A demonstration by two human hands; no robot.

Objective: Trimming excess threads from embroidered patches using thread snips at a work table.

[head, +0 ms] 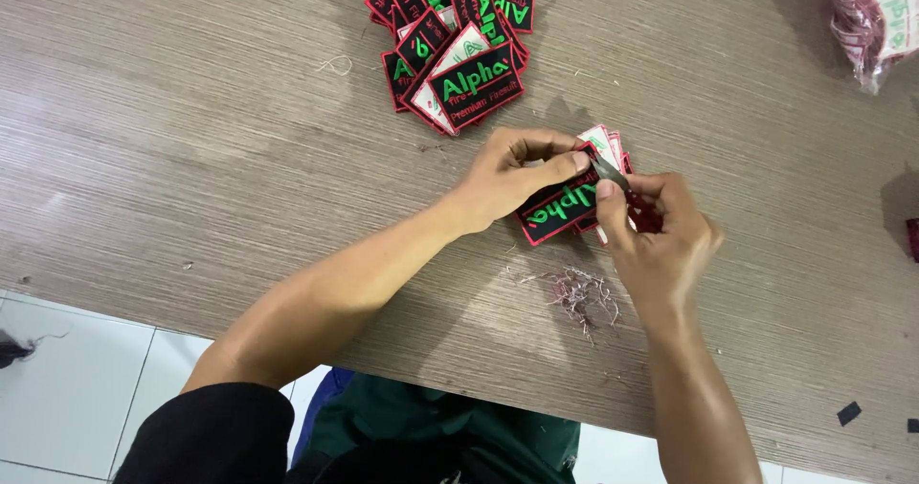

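A black patch [560,206] with a red border and green lettering is held above the wooden table [191,139], near its middle. It is pinched at its upper edge by the left hand [512,173], thumb and forefinger pressed together on it. The right hand [661,235] is closed around a small metal cutter [611,175], whose tip is set against the patch's right end — just where the left forefinger lies. Beneath the held patch a small stack of patches [608,144] is seen, pale backs up. A little heap of thread scraps [579,292] lies on the table just below the hands. Further up, well apart, a larger pile of like patches [455,39] is spread — some face up, some turned over. A plastic bag [876,20] of more patches is seen at the top right corner.
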